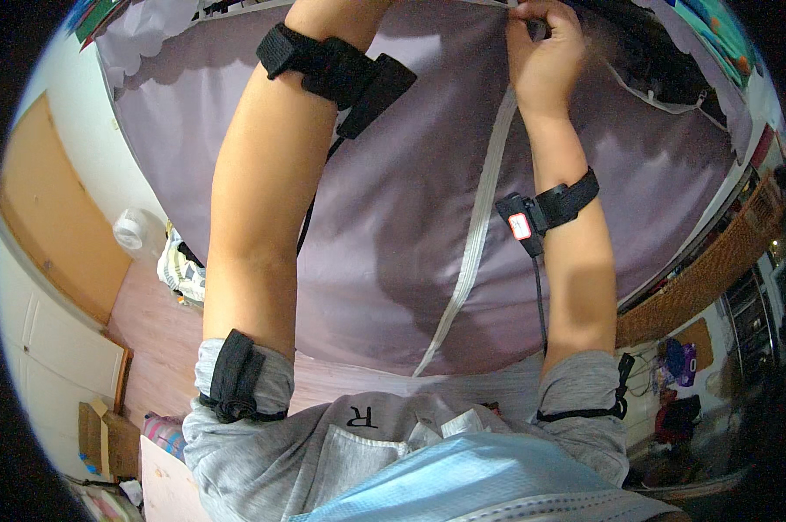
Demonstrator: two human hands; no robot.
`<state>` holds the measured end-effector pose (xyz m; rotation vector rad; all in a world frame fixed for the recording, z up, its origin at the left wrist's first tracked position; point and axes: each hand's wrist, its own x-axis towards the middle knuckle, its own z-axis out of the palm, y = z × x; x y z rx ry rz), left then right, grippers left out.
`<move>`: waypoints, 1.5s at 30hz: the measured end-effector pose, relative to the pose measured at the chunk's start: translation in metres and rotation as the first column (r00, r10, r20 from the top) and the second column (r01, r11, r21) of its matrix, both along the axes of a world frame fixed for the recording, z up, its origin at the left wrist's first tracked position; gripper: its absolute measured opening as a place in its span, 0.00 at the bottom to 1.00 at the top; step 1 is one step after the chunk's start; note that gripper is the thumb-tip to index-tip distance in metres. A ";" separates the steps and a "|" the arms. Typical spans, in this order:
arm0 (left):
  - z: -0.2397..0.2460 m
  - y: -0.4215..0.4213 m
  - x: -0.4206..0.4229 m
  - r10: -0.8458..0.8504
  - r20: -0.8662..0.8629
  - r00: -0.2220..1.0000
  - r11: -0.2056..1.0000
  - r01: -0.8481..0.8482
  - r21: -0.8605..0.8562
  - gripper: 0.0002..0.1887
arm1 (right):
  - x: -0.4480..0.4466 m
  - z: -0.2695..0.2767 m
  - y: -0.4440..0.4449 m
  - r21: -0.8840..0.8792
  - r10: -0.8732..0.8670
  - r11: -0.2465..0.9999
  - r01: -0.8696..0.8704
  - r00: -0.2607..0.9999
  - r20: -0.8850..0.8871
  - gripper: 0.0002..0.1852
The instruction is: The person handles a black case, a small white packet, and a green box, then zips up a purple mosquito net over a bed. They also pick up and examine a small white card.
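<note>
A large purple fabric cover, like that of a cloth wardrobe, hangs before me with a pale zip strip running down it at a slant. My right hand is raised to its upper edge, thumb and forefinger pinched on the edge near the top of the strip. The fingertips lie close to the picture's upper rim, so exactly what they grip is partly cut off. My left forearm reaches up across the cover's left side, and my left hand is out of view past the top.
Dark openings show dark items behind the cover's upper right edge. Colourful fabric lies at the top right corner. A woven brown panel stands at right. On the left are a wooden door, a plastic bag and a cardboard box.
</note>
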<state>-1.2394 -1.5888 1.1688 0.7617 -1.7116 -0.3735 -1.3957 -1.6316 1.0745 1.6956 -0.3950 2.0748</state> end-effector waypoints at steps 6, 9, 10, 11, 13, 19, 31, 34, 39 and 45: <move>-0.001 0.006 0.003 -0.104 0.053 0.993 0.993 0.101 0.056 0.23 | 0.002 0.007 -0.010 0.095 0.043 0.994 -0.046 0.999 0.027 0.07; -0.003 -0.015 0.003 -0.136 -0.021 0.990 0.978 0.138 0.156 0.24 | 0.003 0.012 -0.018 0.057 0.057 0.997 -0.059 0.998 0.038 0.06; 0.004 -0.024 0.004 -0.223 -0.033 0.974 0.944 0.224 0.241 0.21 | 0.003 0.014 -0.023 0.068 0.070 0.995 -0.073 0.996 0.049 0.07; 0.007 -0.032 0.005 -0.245 0.005 0.970 0.943 0.237 0.234 0.20 | 0.003 0.016 -0.028 0.079 0.084 0.993 -0.088 0.995 0.060 0.07; 0.008 -0.043 0.008 -0.283 0.083 0.955 0.939 0.259 0.228 0.18 | 0.006 0.019 -0.042 0.137 0.256 0.953 -0.270 0.960 0.111 0.07; 0.008 -0.034 0.012 -0.167 0.229 0.959 0.960 0.105 0.261 0.14 | -0.003 0.016 -0.073 0.289 0.460 0.808 -0.513 0.857 0.234 0.06; 0.000 -0.084 0.023 0.455 0.735 0.502 0.876 -0.103 -0.471 0.05 | -0.017 0.001 -0.069 0.511 0.484 0.586 -0.628 0.778 0.402 0.07; 0.004 -0.094 0.021 0.593 0.767 0.246 0.795 -0.029 -0.606 0.06 | -0.017 -0.001 -0.067 0.494 0.469 0.642 -0.586 0.810 0.351 0.07; -0.009 -0.085 0.008 0.388 0.581 0.715 0.773 0.091 -0.627 0.12 | -0.013 0.000 -0.062 0.305 0.711 0.568 -0.764 0.643 0.285 0.06; -0.015 -0.088 0.005 0.400 0.537 0.743 0.797 0.007 -0.604 0.12 | -0.014 0.011 -0.058 0.346 0.670 0.492 -0.799 0.601 0.435 0.05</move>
